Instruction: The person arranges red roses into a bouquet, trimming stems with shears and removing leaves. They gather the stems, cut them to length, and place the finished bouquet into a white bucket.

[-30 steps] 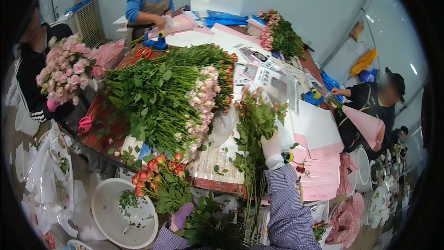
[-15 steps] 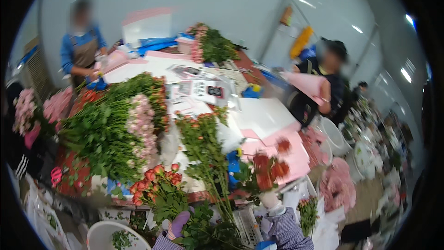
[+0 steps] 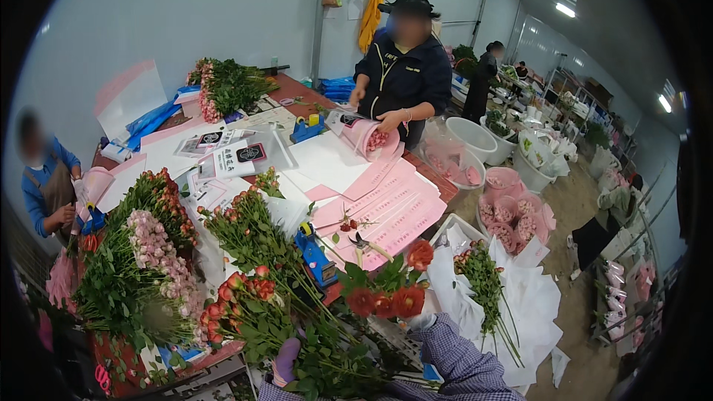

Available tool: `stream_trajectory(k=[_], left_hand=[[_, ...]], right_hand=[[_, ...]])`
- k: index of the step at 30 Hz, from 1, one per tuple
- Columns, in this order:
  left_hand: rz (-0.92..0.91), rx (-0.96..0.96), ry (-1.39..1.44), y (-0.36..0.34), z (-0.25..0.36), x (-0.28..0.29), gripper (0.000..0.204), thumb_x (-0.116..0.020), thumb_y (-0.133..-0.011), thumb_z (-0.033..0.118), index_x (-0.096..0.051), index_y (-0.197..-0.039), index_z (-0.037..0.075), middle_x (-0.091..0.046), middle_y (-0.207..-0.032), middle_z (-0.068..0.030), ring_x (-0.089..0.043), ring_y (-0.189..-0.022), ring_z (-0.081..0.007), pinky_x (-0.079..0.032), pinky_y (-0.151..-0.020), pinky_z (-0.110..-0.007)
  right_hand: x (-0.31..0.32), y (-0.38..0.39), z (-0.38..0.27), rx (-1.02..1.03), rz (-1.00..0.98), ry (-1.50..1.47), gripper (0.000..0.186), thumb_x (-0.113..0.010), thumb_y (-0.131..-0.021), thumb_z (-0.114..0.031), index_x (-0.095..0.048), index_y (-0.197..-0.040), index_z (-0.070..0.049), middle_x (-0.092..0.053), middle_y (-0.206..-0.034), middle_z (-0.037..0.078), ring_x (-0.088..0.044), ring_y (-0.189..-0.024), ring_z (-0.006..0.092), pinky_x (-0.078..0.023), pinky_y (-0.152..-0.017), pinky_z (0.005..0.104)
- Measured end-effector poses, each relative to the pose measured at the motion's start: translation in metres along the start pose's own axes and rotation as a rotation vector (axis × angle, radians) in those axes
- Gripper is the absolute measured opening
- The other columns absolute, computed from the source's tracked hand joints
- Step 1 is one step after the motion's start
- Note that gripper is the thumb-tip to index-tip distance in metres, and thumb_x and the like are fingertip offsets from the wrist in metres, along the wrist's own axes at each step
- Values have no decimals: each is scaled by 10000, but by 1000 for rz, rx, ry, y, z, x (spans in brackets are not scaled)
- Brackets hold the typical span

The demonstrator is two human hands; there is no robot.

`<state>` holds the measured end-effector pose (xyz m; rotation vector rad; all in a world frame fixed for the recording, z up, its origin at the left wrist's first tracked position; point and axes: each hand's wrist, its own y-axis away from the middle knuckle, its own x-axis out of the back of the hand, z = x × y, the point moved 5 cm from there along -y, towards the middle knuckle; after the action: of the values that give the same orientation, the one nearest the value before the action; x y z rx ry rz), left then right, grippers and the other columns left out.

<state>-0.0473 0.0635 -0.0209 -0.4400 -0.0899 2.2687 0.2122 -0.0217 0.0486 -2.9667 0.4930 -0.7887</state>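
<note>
My left hand [image 3: 286,360], in a purple glove, is closed round the leafy stems of a bunch of coral roses [image 3: 236,304] at the table's near edge. Several dark orange-red roses [image 3: 397,300] are gripped in my right hand [image 3: 422,319]. That hand wears a pale glove, and its fingers are mostly hidden behind the blooms and sleeve. The red blooms are a little to the right of the coral bunch, apart from it. Just beyond them, pruning shears [image 3: 365,248] and a blue tape dispenser [image 3: 316,254] lie on the table.
Pink wrapping sheets [image 3: 386,208] lie beyond my hands. Pink and orange flower bunches [image 3: 152,252] cover the left side. Across the table a co-worker [image 3: 408,67] handles a pink-wrapped bouquet [image 3: 371,141]; another person [image 3: 46,178] stands left. Wrapped bouquets [image 3: 512,215] and white buckets [image 3: 471,137] stand right.
The view has swung to the right. The red roses in my right hand have moved lower and left toward the coral bunch. The co-worker across has lowered the pink-wrapped bouquet to the table.
</note>
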Motion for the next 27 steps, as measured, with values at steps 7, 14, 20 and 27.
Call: stream_trajectory(k=[7,14,20,27], left_hand=[[140,-38,86,12,-32,15,392,-345,-858,167,-372,-1186,-44,-458,-1164,-146,-505,-995,-214,-417,-870,-345],[95,-354,-250,28,41,10,289,-401,-852,92,-436,-1111,-32,-510,-1061,-162,-536,-937,-217,-428,-850,-348],[268,-250,-205,64,50,27,299,-392,-867,107,-420,-1129,-35,-493,-1081,-152,-521,-953,-216,-416,-855,-344],[452,-207,-155,90,55,45,312,-383,-885,124,-402,-1151,-38,-473,-1106,-141,-503,-971,-215,-402,-860,-339]], right_hand=[[0,-20,-2,-102,64,-232,406,-557,-731,-61,-460,-1124,-32,-516,-1039,85,-487,-960,200,-386,-846,288],[172,28,42,-343,411,132,276,-574,-700,-65,-546,-969,-14,-565,-811,32,-500,-701,125,-400,-600,250],[250,48,85,-906,841,1062,508,-592,-680,6,-435,-1159,-55,-562,-961,175,-565,-864,251,-453,-704,323],[-117,-158,17,-71,-98,116,208,-497,-767,-103,-605,-929,-28,-613,-841,105,-565,-794,178,-429,-725,275]])
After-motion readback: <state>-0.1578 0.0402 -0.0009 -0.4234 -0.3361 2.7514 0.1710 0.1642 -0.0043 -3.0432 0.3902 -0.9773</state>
